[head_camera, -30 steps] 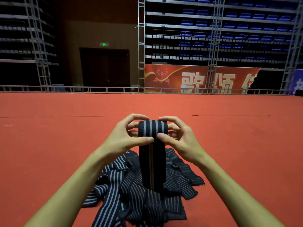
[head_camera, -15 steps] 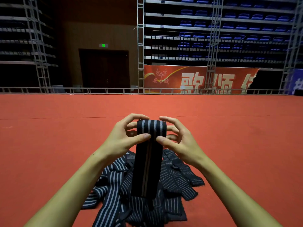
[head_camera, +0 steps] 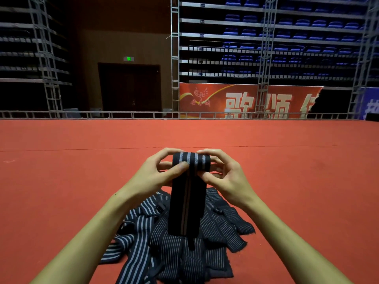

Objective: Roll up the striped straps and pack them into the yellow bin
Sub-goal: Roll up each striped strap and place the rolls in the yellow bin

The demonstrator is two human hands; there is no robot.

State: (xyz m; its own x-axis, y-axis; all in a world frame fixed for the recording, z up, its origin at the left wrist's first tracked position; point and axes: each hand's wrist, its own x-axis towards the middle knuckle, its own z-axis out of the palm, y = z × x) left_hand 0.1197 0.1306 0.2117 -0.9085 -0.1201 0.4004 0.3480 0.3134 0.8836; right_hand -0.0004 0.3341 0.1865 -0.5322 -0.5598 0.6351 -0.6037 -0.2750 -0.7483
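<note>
Both hands, left hand (head_camera: 158,173) and right hand (head_camera: 223,175), pinch the rolled strap (head_camera: 191,162); its hanging tail is shorter than before. Fingers behind the roll are hidden.

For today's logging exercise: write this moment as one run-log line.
step: rolling | left hand: grips strap roll | right hand: grips roll | pile: unrolled | bin: unseen

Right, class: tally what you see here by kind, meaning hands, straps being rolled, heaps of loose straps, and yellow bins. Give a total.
Hands: 2, left hand and right hand
Strap being rolled: 1
Heap of loose straps: 1
Yellow bins in view: 0
Total: 4
</note>
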